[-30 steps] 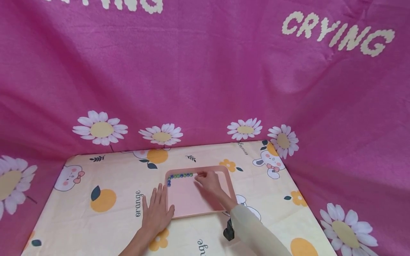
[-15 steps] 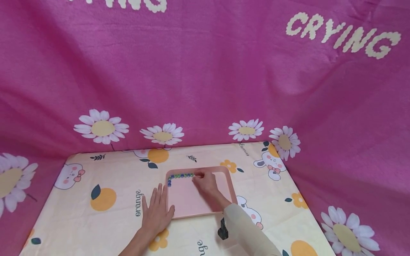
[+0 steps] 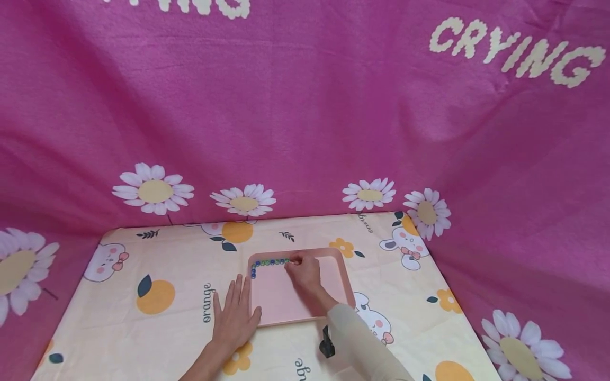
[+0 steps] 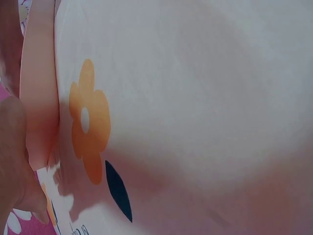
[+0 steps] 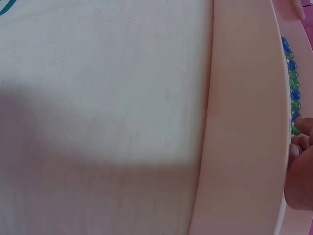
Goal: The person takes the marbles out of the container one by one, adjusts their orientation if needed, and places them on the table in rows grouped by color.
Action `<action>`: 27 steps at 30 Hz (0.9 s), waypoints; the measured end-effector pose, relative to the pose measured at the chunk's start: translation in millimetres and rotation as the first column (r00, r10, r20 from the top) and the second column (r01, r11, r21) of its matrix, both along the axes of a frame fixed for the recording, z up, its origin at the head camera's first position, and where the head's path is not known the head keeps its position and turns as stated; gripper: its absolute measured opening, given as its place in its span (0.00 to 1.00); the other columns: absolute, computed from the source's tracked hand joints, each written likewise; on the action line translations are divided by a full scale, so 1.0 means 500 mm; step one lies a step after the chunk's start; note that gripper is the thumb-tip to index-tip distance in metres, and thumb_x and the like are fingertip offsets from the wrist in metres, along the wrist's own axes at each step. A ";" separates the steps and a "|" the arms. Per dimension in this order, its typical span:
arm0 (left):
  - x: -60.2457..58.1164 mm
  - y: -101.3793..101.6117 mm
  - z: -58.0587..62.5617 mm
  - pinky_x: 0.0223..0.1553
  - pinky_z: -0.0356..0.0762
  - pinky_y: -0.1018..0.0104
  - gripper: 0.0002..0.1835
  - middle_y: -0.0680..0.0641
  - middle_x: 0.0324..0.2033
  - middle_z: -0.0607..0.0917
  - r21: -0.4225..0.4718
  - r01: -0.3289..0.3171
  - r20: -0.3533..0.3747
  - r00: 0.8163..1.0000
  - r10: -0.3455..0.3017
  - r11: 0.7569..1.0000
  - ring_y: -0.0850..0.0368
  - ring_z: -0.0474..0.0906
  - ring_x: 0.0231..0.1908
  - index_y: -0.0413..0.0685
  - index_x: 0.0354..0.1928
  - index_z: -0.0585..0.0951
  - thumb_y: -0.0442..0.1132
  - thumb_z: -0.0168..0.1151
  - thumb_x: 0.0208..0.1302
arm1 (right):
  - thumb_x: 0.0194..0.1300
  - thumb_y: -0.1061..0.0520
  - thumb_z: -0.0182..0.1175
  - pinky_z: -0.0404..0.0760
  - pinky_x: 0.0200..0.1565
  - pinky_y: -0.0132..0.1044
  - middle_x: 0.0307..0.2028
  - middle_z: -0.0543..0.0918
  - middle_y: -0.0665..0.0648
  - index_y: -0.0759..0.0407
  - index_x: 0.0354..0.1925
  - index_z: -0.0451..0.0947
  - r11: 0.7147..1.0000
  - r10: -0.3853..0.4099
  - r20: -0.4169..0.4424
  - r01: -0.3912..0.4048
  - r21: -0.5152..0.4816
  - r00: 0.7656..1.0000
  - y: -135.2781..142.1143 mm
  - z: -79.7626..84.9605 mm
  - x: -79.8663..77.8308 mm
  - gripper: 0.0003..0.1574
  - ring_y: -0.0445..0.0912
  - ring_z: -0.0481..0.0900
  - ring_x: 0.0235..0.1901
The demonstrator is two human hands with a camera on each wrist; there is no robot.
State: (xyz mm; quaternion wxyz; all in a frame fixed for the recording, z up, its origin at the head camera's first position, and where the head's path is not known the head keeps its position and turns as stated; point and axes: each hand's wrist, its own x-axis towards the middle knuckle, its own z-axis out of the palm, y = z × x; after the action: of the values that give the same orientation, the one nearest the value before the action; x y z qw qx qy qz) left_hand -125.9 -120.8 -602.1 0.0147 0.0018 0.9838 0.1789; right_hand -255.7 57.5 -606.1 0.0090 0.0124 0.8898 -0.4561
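Observation:
Blue and green glass marbles (image 3: 272, 262) line the inside left and back walls of a shallow pink tray (image 3: 281, 321). The right hand (image 3: 305, 272) reaches into the tray near its back wall, fingers curled at the right end of this row. In the right wrist view, fingertips of that hand (image 5: 301, 166) pinch the end green marble (image 5: 295, 130), which they partly cover. Flat on the cloth at the tray's left side lies the left hand (image 3: 233, 320), fingers spread. Its thumb reaches the tray's near left corner; the left wrist view shows this hand (image 4: 14, 161) against the tray wall (image 4: 39, 83).
A cream tablecloth (image 3: 167, 349) printed with oranges, flowers and rabbits covers the table. Pink fabric (image 3: 305, 116) with daisies and lettering hangs around its back and sides. A small black device (image 3: 326, 344) shows beside the right sleeve (image 3: 359, 344).
The right hand has moved slightly left, up to the end of the marble row, and its forearm has swung left. The left hand stays beside the tray. The head view has shifted slightly.

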 end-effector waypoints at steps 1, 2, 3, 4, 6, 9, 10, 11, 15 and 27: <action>0.000 0.000 0.000 0.70 0.27 0.32 0.46 0.38 0.77 0.49 0.003 0.000 0.000 1.000 0.000 1.000 0.39 0.44 0.76 0.41 0.78 0.51 0.56 0.56 0.68 | 0.60 0.62 0.69 0.81 0.36 0.35 0.32 0.84 0.51 0.59 0.40 0.85 1.000 -0.012 0.000 0.012 0.005 1.000 -0.002 0.001 0.001 0.09 0.43 0.77 0.31; 0.000 0.000 0.001 0.70 0.27 0.33 0.46 0.38 0.77 0.50 0.004 0.001 -0.002 1.000 -0.001 1.000 0.39 0.44 0.75 0.41 0.78 0.51 0.56 0.56 0.68 | 0.60 0.62 0.69 0.81 0.36 0.35 0.31 0.84 0.51 0.58 0.40 0.86 1.000 -0.021 -0.004 0.021 0.014 1.000 -0.004 0.002 0.001 0.08 0.43 0.77 0.31; 0.001 0.000 0.001 0.70 0.28 0.32 0.45 0.38 0.77 0.50 0.006 0.002 -0.006 1.000 -0.002 1.000 0.39 0.44 0.75 0.41 0.78 0.51 0.56 0.55 0.68 | 0.60 0.62 0.69 0.81 0.36 0.35 0.31 0.84 0.51 0.58 0.39 0.86 0.999 -0.029 -0.011 0.029 0.025 1.000 -0.007 0.002 0.002 0.07 0.43 0.77 0.30; 0.001 0.000 0.001 0.70 0.28 0.32 0.45 0.38 0.77 0.50 0.007 0.002 -0.010 1.000 -0.002 1.000 0.39 0.44 0.75 0.41 0.78 0.51 0.56 0.55 0.68 | 0.59 0.62 0.69 0.81 0.35 0.35 0.30 0.84 0.51 0.58 0.38 0.86 0.999 -0.032 -0.024 0.033 0.036 0.999 -0.008 0.003 0.002 0.06 0.43 0.77 0.30; 0.001 -0.001 0.001 0.70 0.29 0.33 0.45 0.38 0.77 0.50 0.004 0.002 -0.016 1.000 -0.002 1.000 0.39 0.45 0.75 0.40 0.78 0.52 0.56 0.55 0.68 | 0.60 0.62 0.69 0.80 0.34 0.36 0.29 0.84 0.50 0.58 0.37 0.86 0.998 -0.037 -0.039 0.039 0.050 0.999 -0.010 0.003 0.002 0.05 0.43 0.77 0.29; 0.001 -0.002 0.001 0.70 0.28 0.32 0.45 0.37 0.77 0.51 0.007 0.002 -0.023 1.000 -0.002 1.000 0.39 0.45 0.75 0.40 0.78 0.52 0.55 0.55 0.68 | 0.59 0.61 0.70 0.80 0.34 0.36 0.28 0.84 0.49 0.57 0.35 0.87 0.996 -0.040 -0.049 0.043 0.073 0.998 -0.013 0.003 0.002 0.04 0.42 0.77 0.28; 0.001 -0.002 0.000 0.70 0.28 0.32 0.45 0.38 0.77 0.50 0.004 0.003 -0.021 1.000 -0.003 1.000 0.39 0.45 0.75 0.40 0.78 0.51 0.56 0.55 0.68 | 0.60 0.60 0.70 0.80 0.34 0.36 0.28 0.84 0.49 0.57 0.35 0.87 0.996 -0.041 -0.050 0.044 0.074 0.998 -0.013 0.004 0.002 0.03 0.43 0.77 0.28; 0.002 -0.002 0.000 0.70 0.28 0.33 0.45 0.38 0.77 0.50 0.002 0.003 -0.021 1.000 -0.003 1.000 0.39 0.44 0.75 0.41 0.78 0.51 0.56 0.55 0.68 | 0.60 0.60 0.70 0.80 0.34 0.36 0.28 0.84 0.49 0.57 0.35 0.87 0.996 -0.043 -0.046 0.047 0.078 0.998 -0.014 0.004 0.002 0.03 0.43 0.77 0.28; 0.002 -0.001 -0.001 0.70 0.28 0.33 0.46 0.38 0.77 0.50 0.002 0.005 -0.017 1.000 -0.005 1.000 0.39 0.44 0.75 0.41 0.78 0.51 0.56 0.56 0.68 | 0.62 0.59 0.69 0.81 0.37 0.36 0.29 0.85 0.50 0.56 0.37 0.88 0.995 -0.058 -0.027 0.060 0.081 0.998 -0.016 0.005 0.002 0.04 0.43 0.78 0.29; 0.003 -0.002 -0.002 0.70 0.29 0.32 0.46 0.38 0.77 0.51 -0.005 -0.004 -0.025 1.000 0.004 1.000 0.39 0.45 0.75 0.42 0.78 0.52 0.56 0.57 0.67 | 0.62 0.61 0.67 0.80 0.37 0.35 0.31 0.85 0.52 0.58 0.37 0.86 0.996 -0.065 0.007 0.066 -0.061 0.998 -0.004 0.004 0.004 0.04 0.45 0.79 0.31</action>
State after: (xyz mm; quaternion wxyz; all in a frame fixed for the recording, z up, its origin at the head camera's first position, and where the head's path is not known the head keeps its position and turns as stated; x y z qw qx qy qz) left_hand -124.6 -121.7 -603.3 0.0019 0.0019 0.9843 0.1762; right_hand -253.8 55.4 -604.1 -0.0035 0.0423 0.8746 -0.4830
